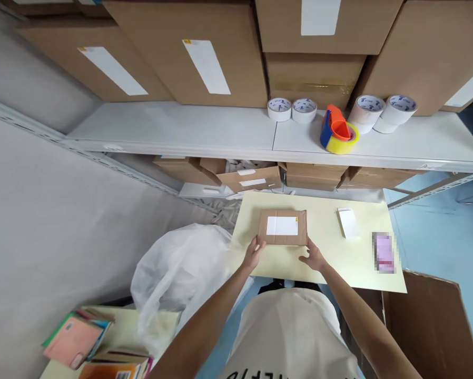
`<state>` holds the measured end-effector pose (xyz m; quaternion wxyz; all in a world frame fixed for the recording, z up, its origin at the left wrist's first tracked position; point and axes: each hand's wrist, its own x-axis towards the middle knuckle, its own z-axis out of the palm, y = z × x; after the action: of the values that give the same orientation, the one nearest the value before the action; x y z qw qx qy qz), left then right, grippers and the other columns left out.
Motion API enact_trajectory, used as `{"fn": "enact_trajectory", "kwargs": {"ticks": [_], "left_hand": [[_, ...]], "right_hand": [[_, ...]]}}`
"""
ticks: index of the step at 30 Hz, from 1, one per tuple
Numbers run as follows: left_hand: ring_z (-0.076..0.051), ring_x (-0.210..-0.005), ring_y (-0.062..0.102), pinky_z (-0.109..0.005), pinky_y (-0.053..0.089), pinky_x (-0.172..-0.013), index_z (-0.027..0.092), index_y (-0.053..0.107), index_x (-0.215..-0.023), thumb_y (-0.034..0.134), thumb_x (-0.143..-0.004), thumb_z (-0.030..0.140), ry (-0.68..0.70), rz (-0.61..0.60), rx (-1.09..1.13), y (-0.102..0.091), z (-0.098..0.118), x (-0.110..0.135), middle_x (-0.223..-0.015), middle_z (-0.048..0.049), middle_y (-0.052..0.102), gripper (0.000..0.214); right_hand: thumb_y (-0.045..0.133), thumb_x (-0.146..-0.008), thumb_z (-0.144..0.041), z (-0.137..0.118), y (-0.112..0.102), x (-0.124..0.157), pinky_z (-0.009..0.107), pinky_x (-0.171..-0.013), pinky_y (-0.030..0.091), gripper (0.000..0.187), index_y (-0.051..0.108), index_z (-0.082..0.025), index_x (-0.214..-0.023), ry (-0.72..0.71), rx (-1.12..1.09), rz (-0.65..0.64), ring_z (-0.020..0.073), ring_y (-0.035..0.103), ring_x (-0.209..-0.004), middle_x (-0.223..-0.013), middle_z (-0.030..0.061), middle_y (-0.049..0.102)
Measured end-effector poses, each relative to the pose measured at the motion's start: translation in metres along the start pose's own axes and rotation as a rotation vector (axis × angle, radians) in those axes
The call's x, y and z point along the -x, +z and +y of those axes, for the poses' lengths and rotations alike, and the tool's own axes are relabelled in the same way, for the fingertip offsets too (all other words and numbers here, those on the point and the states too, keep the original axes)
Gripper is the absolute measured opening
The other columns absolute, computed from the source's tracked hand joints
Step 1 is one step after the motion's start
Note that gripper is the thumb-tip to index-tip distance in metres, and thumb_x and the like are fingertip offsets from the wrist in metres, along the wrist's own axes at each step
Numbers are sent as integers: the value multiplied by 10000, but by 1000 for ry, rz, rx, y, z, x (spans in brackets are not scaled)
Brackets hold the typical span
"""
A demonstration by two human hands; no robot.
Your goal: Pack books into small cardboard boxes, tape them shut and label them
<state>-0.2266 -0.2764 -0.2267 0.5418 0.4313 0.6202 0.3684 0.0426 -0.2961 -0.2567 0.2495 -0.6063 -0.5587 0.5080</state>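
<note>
A small brown cardboard box (263,226) with a white label (282,226) on top is on or just above the pale yellow table (284,266). My left hand (254,254) grips its near left corner, thumb along the near edge. At the near right corner is my right hand (314,256), its fingers against the side of the box and partly hidden. The right thumb points inward, apart from the near edge. Right of the box lies a small white pad or stack of paper (348,223).
A grey shelf (181,123) behind the table bears large cartons (228,58), white tape rolls (279,109) and a tape dispenser (333,126). A pixelated purple item (384,252) lies on the right. White plastic (181,268), books (72,339) and an open carton (430,321) flank me.
</note>
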Motion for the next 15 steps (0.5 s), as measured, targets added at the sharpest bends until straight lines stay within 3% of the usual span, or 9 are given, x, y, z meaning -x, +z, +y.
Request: {"fn": "enact_trajectory", "kwargs": {"ticks": [7, 11, 15], "left_hand": [[-200, -843, 630, -295, 520, -700, 186, 643, -1088, 698, -669, 522, 148, 55, -57, -8, 5, 20, -999, -76, 630, 540], [-164, -714, 615, -282, 508, -681, 184, 682, -1019, 647, -738, 474, 158, 17, -206, -3, 11, 18, -881, -40, 626, 405], [-200, -770, 645, -305, 518, -741, 167, 703, -915, 587, -804, 432, 111, -71, -392, 9, 12, 8, -817, -45, 646, 310]], "right_hand": [[651, -727, -537, -27, -5, 44, 414, -793, 575, 613, 545, -240, -1253, 49, -131, 246, 239, 639, -929, -1135, 91, 586], [495, -815, -688, -32, -3, 61, 373, -769, 566, 670, 555, -214, -1284, 70, -119, 341, 230, 634, -889, -1040, 82, 631], [329, -879, -702, -30, 3, 51, 365, -781, 537, 709, 612, -146, -1217, 72, 19, 409, 247, 638, -876, -942, 113, 691]]}}
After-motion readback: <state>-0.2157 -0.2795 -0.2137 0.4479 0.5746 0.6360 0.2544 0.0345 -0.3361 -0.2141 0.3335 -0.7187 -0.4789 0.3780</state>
